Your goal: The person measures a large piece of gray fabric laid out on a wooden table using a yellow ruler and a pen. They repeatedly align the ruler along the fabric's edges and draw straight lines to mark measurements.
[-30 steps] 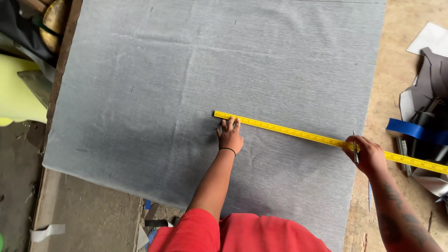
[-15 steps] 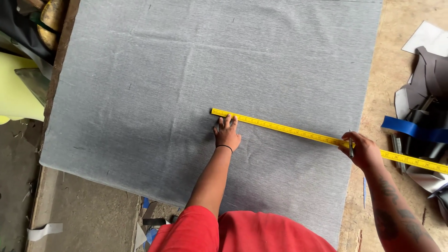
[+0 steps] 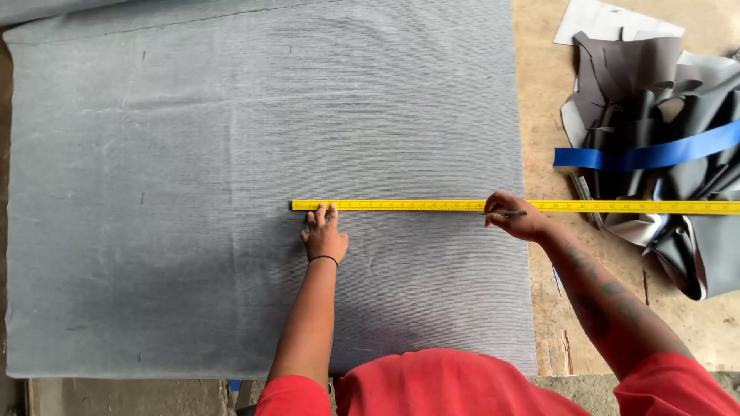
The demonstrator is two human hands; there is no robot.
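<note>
While the yellow ruler (image 3: 509, 206) lies flat across the grey fabric (image 3: 231, 192), its long axis runs left to right, from mid-fabric out past the fabric's right edge and over the dark scraps (image 3: 663, 154) on the tabletop (image 3: 539, 92). Both hands sit just on the near side of it, toward the person. The left hand (image 3: 324, 237) lies open and flat, fingers spread, fingertips touching the ruler just by its left end and pinning it down; it holds nothing. The right hand (image 3: 515, 217) is curled around a thin dark pen (image 3: 510, 213), its tip against the ruler's near edge, close to the fabric's right edge. Of the two, the left hand is nearer the ruler's end, while the right sits about mid-length.
</note>
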